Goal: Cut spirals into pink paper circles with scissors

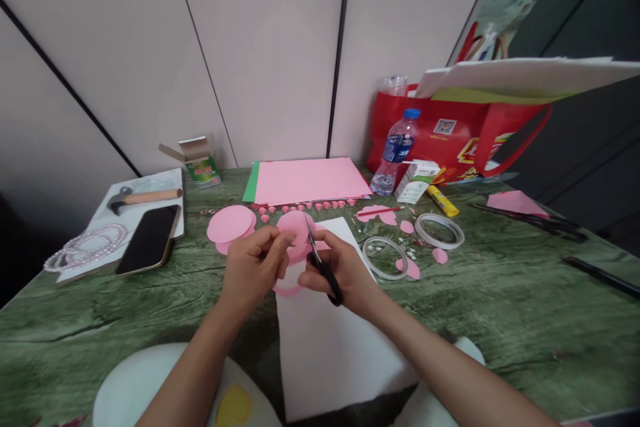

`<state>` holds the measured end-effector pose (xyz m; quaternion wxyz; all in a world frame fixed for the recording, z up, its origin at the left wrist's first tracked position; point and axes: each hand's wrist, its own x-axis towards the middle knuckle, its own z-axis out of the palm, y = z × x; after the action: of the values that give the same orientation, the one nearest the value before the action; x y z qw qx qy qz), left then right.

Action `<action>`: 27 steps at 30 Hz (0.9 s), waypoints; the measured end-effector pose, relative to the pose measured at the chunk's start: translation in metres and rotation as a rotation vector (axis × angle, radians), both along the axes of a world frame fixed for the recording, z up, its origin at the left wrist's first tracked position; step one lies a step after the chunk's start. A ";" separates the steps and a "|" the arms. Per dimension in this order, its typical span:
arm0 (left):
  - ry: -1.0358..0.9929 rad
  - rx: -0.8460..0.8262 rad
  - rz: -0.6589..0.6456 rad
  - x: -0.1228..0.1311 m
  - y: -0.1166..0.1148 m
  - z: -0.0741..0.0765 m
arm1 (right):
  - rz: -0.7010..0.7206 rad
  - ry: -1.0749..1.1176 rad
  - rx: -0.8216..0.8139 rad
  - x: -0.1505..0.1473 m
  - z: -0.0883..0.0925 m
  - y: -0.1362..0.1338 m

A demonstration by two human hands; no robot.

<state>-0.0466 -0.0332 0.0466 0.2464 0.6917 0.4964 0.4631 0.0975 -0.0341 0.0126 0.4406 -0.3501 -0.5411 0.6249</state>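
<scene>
Pink disc (294, 221) | left hand (254, 259) pinching it | right hand (346, 268) gripping scissors (328, 277) | green tabletop (505, 307), pale wall (270, 47)

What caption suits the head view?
Right hand holding black-handled scissors at pink paper pinched in the left hand, over a green tabletop.
</scene>
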 end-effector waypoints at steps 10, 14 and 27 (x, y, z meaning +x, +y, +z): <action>-0.074 -0.017 0.017 0.000 0.002 0.000 | -0.015 -0.083 -0.010 0.000 0.002 0.000; -0.034 -0.020 0.008 -0.002 0.004 -0.001 | -0.026 -0.095 0.000 0.000 0.001 0.000; -0.100 -0.158 -0.091 -0.011 0.010 -0.002 | -0.080 -0.203 0.042 0.005 -0.007 0.009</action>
<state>-0.0579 -0.0228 0.0445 0.3453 0.6678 0.4866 0.4451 0.1029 -0.0253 0.0055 0.4156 -0.4234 -0.5816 0.5566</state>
